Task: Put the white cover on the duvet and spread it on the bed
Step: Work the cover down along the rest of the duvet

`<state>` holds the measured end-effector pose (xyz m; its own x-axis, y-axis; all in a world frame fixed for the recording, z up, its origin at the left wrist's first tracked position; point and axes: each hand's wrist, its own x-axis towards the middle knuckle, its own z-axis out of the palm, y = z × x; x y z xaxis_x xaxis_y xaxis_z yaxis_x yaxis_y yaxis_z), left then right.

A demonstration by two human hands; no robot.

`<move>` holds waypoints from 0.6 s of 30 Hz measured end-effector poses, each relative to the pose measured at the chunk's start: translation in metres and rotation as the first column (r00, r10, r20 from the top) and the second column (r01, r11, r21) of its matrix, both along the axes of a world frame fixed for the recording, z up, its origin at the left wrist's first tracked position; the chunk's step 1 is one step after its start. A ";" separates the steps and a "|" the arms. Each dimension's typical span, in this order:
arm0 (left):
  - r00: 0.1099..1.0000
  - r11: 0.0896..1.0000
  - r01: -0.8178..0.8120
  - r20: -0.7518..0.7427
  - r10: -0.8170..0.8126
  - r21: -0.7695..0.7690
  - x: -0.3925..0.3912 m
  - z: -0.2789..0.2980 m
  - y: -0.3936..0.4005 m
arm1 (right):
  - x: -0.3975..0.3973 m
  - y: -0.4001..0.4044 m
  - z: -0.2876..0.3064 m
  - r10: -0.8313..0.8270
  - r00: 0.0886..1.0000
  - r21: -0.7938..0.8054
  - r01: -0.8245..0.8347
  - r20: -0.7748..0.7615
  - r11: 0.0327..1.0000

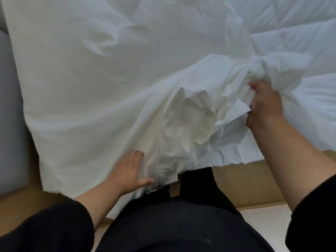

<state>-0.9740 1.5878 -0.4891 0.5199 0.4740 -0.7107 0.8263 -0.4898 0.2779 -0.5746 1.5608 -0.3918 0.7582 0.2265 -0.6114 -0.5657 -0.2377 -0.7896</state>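
The white cover (pixel 87 84) lies spread over the left and middle of the bed, its near edge hanging over the bed's side. The puffy quilted duvet (pixel 291 39) shows at the upper right. Between them a corner of cloth is bunched into a knot-like wad (pixel 269 68). My right hand (pixel 263 104) grips crumpled cover fabric just below that wad, fingers curled into the cloth. My left hand (pixel 127 171) lies flat with straight fingers on the hanging cover near its lower edge.
A wooden bed frame (pixel 241 180) runs along the near side under the cloth. A grey padded surface (pixel 9 106) stands at the left edge. My dark trousers and dark sleeves fill the bottom of the view, close against the bed.
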 end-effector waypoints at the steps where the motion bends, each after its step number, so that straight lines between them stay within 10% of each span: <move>1: 0.998 1.000 0.020 -0.067 -0.021 -0.012 -0.001 -0.005 -0.006 | 0.004 0.011 0.012 -0.024 1.000 0.012 0.024 0.015 1.000; 7: 0.935 0.953 -0.302 -0.198 0.294 -0.012 0.038 -0.050 -0.026 | -0.004 0.045 0.038 -0.086 0.994 0.015 0.087 -0.072 0.996; 11: 0.934 0.929 -0.352 -0.029 0.357 0.112 0.055 -0.084 0.007 | 0.004 0.041 0.022 -0.003 1.000 -0.098 0.006 0.028 0.995; 18: 0.791 0.807 -0.575 0.158 0.591 -0.137 0.029 -0.098 0.034 | 0.034 0.038 -0.014 0.244 0.964 -0.321 -0.199 0.104 0.926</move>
